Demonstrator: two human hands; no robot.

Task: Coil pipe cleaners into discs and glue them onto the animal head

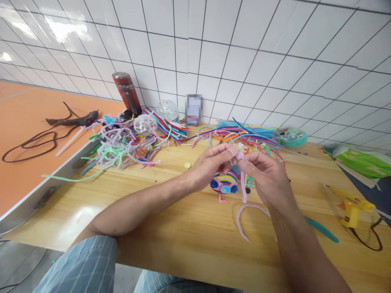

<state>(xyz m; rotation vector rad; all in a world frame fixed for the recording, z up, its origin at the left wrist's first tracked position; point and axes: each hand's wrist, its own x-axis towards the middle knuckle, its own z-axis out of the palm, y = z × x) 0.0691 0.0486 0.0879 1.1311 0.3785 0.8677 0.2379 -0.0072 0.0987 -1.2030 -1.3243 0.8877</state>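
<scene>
Between the fingertips of my left hand (215,165) and my right hand (264,175) is a lilac pipe cleaner (243,187). Both hands pinch its upper end, which is curled into a small clump, while a straight tail hangs down. Just below and behind my fingers sits a round striped figure (225,181) in blue, yellow and pink, with blue discs on its front and a pink foot. Another lilac pipe cleaner (239,219), bent in an arch, lies on the wooden table (171,228), partly hidden by my right forearm.
Tangled pipe cleaners (119,142) lie at left, with bundled ones (250,131) along the tiled wall. A red thermos (126,93) and a phone (194,110) stand at the back. A yellow glue gun (354,207) is at right, a black one (76,119) at left.
</scene>
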